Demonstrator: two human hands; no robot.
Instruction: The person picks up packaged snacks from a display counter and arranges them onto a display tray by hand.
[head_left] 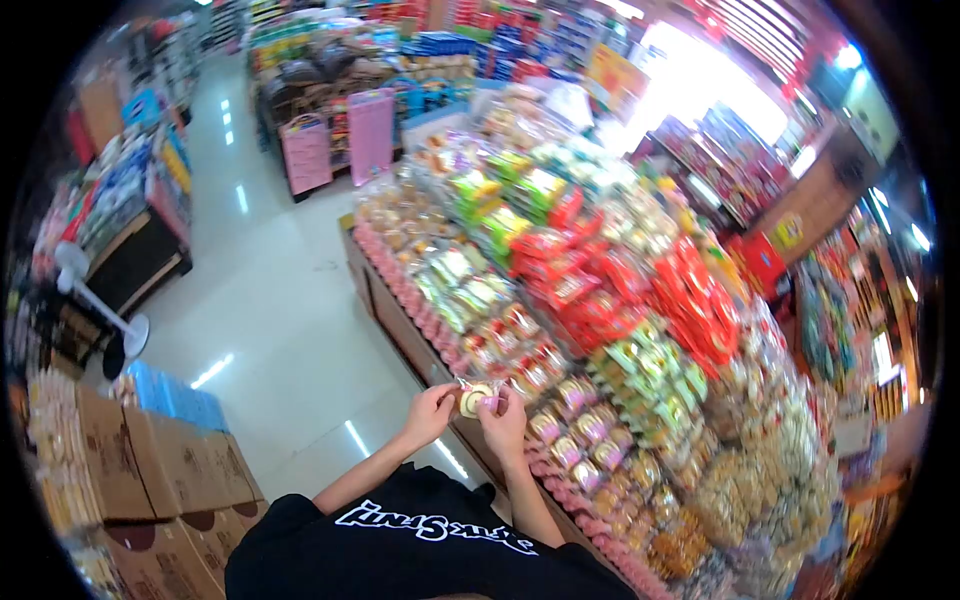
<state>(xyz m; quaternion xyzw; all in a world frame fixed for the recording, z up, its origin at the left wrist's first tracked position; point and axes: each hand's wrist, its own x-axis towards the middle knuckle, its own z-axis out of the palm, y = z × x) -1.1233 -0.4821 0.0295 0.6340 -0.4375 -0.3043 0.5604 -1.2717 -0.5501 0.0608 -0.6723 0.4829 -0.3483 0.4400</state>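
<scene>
Between my two hands is a small clear-wrapped snack pack [474, 401] with pale round pieces inside. My left hand [430, 413] pinches its left end, and my right hand [503, 418] grips the right end. Both are held just over the near edge of a display stand with a pink ruffled trim [402, 287]. Closest to my right hand lie wrapped snacks with purple labels [590, 432]. Packs with red and white contents [515, 345] sit just beyond the hands.
Red snack bags [575, 275] and green bags [505, 225] are heaped farther up the stand. Stacked cardboard boxes [180, 455] stand at lower left, with a blue package [178, 395] behind them. A white fan [100, 300] stands on the tiled floor [270, 300].
</scene>
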